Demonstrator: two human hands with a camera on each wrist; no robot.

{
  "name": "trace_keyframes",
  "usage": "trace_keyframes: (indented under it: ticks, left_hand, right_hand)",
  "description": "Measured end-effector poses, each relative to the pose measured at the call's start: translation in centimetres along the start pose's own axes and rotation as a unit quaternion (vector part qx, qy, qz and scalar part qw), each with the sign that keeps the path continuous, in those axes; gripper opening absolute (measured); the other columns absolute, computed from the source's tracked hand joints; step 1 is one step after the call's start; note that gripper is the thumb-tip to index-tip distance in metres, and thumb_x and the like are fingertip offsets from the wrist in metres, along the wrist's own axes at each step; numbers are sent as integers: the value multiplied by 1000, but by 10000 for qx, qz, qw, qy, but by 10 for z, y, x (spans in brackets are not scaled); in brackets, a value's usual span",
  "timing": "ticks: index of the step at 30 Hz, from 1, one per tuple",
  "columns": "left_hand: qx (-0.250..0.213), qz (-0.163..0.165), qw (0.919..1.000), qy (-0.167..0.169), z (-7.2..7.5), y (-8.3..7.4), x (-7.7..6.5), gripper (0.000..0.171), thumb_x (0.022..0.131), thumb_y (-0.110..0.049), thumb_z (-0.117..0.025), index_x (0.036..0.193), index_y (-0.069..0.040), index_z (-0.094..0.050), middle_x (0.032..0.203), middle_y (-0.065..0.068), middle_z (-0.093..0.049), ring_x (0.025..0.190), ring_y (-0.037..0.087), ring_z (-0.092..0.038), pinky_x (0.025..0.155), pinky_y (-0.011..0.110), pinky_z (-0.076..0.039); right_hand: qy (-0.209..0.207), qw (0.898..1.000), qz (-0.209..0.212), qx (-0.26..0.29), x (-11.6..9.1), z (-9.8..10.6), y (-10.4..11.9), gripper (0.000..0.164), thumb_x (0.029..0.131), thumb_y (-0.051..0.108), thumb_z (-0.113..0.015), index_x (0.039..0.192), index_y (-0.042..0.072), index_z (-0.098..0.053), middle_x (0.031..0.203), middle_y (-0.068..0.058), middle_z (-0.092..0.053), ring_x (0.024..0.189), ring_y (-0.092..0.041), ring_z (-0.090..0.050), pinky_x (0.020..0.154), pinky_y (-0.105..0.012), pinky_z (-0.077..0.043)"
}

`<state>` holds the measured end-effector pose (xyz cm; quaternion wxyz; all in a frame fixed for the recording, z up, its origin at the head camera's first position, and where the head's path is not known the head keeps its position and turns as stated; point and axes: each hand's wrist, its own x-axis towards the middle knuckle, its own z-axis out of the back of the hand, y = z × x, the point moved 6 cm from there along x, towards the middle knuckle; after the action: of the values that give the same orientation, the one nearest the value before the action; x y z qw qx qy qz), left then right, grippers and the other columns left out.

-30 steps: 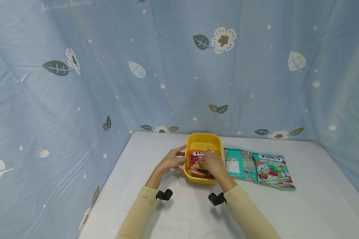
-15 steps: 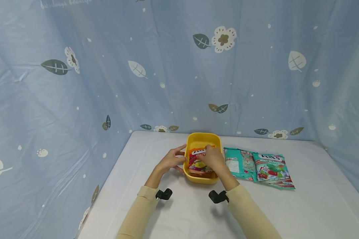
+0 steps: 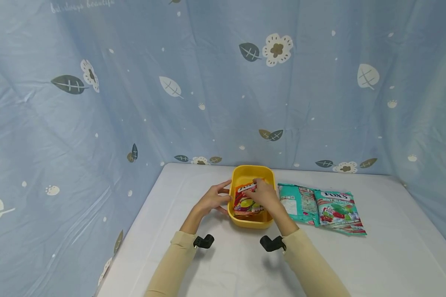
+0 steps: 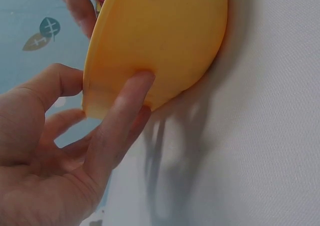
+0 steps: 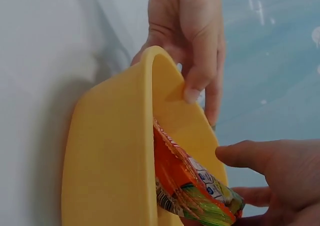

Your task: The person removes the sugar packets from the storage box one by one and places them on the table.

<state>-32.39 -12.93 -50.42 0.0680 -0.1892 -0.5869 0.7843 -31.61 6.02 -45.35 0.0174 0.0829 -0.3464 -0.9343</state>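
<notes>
A yellow plastic bin (image 3: 250,225) stands on the white table. My left hand (image 3: 212,199) holds its left wall, one digit bent over the rim and other fingers against the outside, as the left wrist view shows. Inside lies a red and orange bag of fruit candy (image 3: 245,202), its face turned up and slanted. My right hand (image 3: 265,196) reaches over the right rim and grips the bag near its upper right corner. In the right wrist view that side of the bag (image 5: 200,196) rises above the rim, while the thumb (image 5: 242,153) stands a little off it.
To the right of the bin lie two teal candy bags, one back side up (image 3: 291,202) and a mint one (image 3: 340,210) front side up, edges overlapping. A blue patterned curtain (image 3: 223,82) hangs behind and left of the table (image 3: 238,264).
The fruit candy bag has turned and slid toward the far left inside the bin, moved by my right hand. My left hand and the bin have stayed put.
</notes>
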Motion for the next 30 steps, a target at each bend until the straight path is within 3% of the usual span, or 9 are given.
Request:
trace_keyframes:
  ticks: [12, 23, 30]
  left_hand:
    - [24, 1, 10000, -3, 0, 1, 2, 72, 91, -11, -64, 155, -25, -33, 142, 22, -49, 110, 32, -64, 64, 45, -64]
    - [-7, 23, 10000, 11, 0, 2, 1, 72, 91, -12, -64, 154, -27, -33, 142, 21, -49, 109, 31, -65, 64, 45, -64]
    - [-27, 5, 10000, 44, 0, 0, 0, 72, 91, -12, -64, 155, -26, -33, 142, 21, -49, 110, 32, -64, 64, 45, -64]
  right_hand:
    - [469, 9984, 62, 300, 3, -1, -3, 70, 94, 26, -62, 153, 10, -29, 141, -19, -51, 110, -30, -57, 99, -49, -55]
    - [571, 9965, 347, 502, 3, 0, 2, 68, 94, 23, -64, 152, 11, -32, 141, -19, -51, 109, -28, -58, 94, -43, -58]
    - [597, 9946, 442, 718, 3, 1, 2, 66, 90, 19, -71, 149, 14, -40, 136, -18, -54, 105, -29, -60, 83, -39, -63]
